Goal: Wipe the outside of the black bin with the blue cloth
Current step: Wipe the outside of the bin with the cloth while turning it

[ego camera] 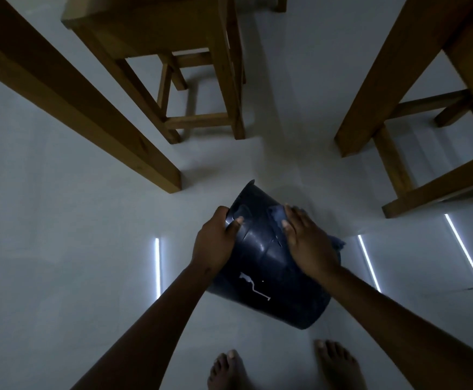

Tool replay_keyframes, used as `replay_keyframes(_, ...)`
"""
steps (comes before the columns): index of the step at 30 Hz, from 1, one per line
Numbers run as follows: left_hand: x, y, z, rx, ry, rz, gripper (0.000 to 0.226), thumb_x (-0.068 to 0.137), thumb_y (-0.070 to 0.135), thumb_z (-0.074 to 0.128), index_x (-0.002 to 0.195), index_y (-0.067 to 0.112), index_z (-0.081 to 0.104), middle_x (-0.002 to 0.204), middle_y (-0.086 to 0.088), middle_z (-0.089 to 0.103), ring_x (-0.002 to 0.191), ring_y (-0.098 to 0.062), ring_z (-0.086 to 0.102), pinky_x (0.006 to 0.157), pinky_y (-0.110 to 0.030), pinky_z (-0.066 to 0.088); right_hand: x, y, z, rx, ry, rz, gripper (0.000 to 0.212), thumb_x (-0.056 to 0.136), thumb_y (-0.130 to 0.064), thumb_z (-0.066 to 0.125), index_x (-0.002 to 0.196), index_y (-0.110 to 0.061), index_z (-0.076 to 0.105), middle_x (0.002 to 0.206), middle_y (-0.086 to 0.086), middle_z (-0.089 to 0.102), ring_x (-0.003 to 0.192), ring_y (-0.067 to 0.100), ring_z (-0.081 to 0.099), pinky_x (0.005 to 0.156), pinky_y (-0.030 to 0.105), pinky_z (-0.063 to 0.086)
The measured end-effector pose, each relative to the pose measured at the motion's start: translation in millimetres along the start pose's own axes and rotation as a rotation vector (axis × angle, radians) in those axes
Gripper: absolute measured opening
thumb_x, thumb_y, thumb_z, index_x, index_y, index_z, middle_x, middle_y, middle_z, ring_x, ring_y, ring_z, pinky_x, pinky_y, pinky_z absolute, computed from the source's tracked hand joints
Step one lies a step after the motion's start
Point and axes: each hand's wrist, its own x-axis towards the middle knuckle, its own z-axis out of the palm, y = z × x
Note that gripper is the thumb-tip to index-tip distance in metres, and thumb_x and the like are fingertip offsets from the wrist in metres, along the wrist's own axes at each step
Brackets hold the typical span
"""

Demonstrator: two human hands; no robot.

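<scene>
- Tilting over the pale floor point(61, 220), the bin point(266, 266) sits between both hands, in front of the person's bare feet point(283, 367) and short of the wooden furniture legs point(156, 164); whether its far end touches the floor I cannot tell.
- The left hand point(215, 243) grips the bin's far rim, thumb over the near side and fingers curled around the edge.
- The right hand point(305, 240) lies flat and spread on the wall, pressing the cloth point(279, 218) against it; part of the cloth bunches out past the hand's far side.
- The bin looks like thin, glossy plastic, so probably light, a little springy under pressure, and slick to bare skin.
- The rim is likely the best hold, being the stiffest part with an edge to hook fingers over.
- The cloth is soft and limp; a flat palm should keep it from rucking up.
- Pale streaks point(253, 285) low on the wall seem the next patch to wipe.
</scene>
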Motion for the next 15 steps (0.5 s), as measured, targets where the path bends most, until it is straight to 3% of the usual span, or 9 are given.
replay_keyframes(2, 1, -1, 0, 0.013, 0.0, -0.006, 0.032, 0.097, 0.045, 0.047, 0.11, 0.016, 0.052, 0.106, -0.006, 0.068, 0.095, -0.024, 0.065, 0.086, -0.042, 0.055, -26, 2, 9, -0.062, 0.061, 0.012, 0.063, 0.1, -0.044, 0.009, 0.148, -0.007, 0.026, 0.152, 0.017, 0.035, 0.139, 0.032, 0.036, 0.111, 0.044, 0.035)
replay_keyframes(4, 2, -3, 0, 0.046, -0.002, 0.004, 0.03, 0.097, 0.043, 0.046, 0.108, 0.016, 0.052, 0.102, -0.005, 0.068, 0.092, -0.023, 0.065, 0.084, -0.039, 0.055, -53, -1, 17, -0.077, 0.041, -0.124, 0.059, 0.101, -0.04, 0.009, 0.15, -0.01, 0.022, 0.157, 0.013, 0.025, 0.146, 0.027, 0.021, 0.116, 0.044, 0.026)
replay_keyframes(6, 3, -3, 1, 0.065, 0.003, 0.03, 0.029, 0.097, 0.043, 0.046, 0.106, 0.016, 0.052, 0.097, -0.004, 0.067, 0.088, -0.023, 0.065, 0.079, -0.037, 0.054, -63, -5, 16, 0.089, 0.031, -0.225, 0.054, 0.101, -0.041, 0.015, 0.149, -0.019, 0.028, 0.159, 0.003, 0.02, 0.148, 0.013, 0.01, 0.119, 0.038, 0.015)
replay_keyframes(9, 6, 1, 2, 0.052, 0.008, 0.046, 0.028, 0.096, 0.042, 0.048, 0.104, 0.016, 0.052, 0.092, 0.0, 0.064, 0.086, -0.023, 0.064, 0.078, -0.035, 0.053, -48, -9, 10, 0.197, 0.136, -0.129, 0.052, 0.098, -0.044, 0.03, 0.142, -0.019, 0.043, 0.156, 0.005, 0.026, 0.14, 0.0, 0.025, 0.112, 0.023, 0.029)
replay_keyframes(12, 7, 2, 4, 0.058, 0.03, 0.059, 0.031, 0.095, 0.047, 0.048, 0.106, 0.018, 0.054, 0.097, -0.003, 0.068, 0.088, -0.022, 0.065, 0.08, -0.037, 0.055, -45, -14, 14, 0.017, 0.204, 0.127, 0.061, 0.098, -0.05, 0.03, 0.144, -0.009, 0.034, 0.147, 0.015, 0.04, 0.133, 0.026, 0.043, 0.107, 0.04, 0.041)
replay_keyframes(15, 6, 3, 5, 0.054, 0.058, 0.065, 0.033, 0.095, 0.048, 0.048, 0.109, 0.019, 0.054, 0.1, -0.003, 0.07, 0.089, -0.022, 0.066, 0.08, -0.037, 0.056, -61, -29, 22, -0.182, 0.132, 0.097, 0.062, 0.097, -0.044, 0.019, 0.149, -0.01, 0.023, 0.153, 0.018, 0.033, 0.14, 0.034, 0.033, 0.111, 0.051, 0.032)
